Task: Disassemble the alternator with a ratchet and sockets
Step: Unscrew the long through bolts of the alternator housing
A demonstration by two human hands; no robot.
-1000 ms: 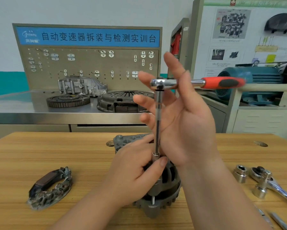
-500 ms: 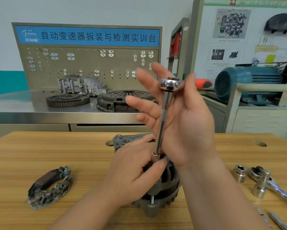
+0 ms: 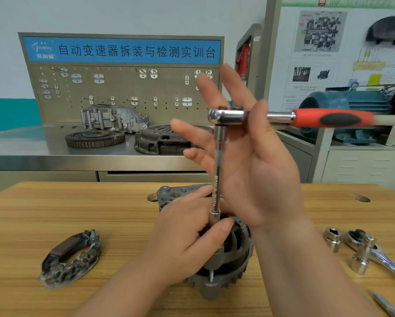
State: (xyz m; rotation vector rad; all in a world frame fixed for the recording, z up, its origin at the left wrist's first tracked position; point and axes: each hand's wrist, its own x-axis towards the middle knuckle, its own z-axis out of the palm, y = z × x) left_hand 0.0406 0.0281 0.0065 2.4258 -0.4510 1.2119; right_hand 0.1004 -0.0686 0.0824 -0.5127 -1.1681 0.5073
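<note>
My left hand [image 3: 187, 245] grips the top of the grey ribbed metal alternator [image 3: 235, 268], which stands on the pale wooden table [image 3: 54, 209]. My right hand [image 3: 253, 170], fingers straight and spread, steadies the chrome ratchet with the red-and-black handle [image 3: 329, 118]. Its long chrome extension bar [image 3: 217, 175] runs upright down to the alternator. 1 loose chrome socket [image 3: 332, 236] lies to my right.
</note>
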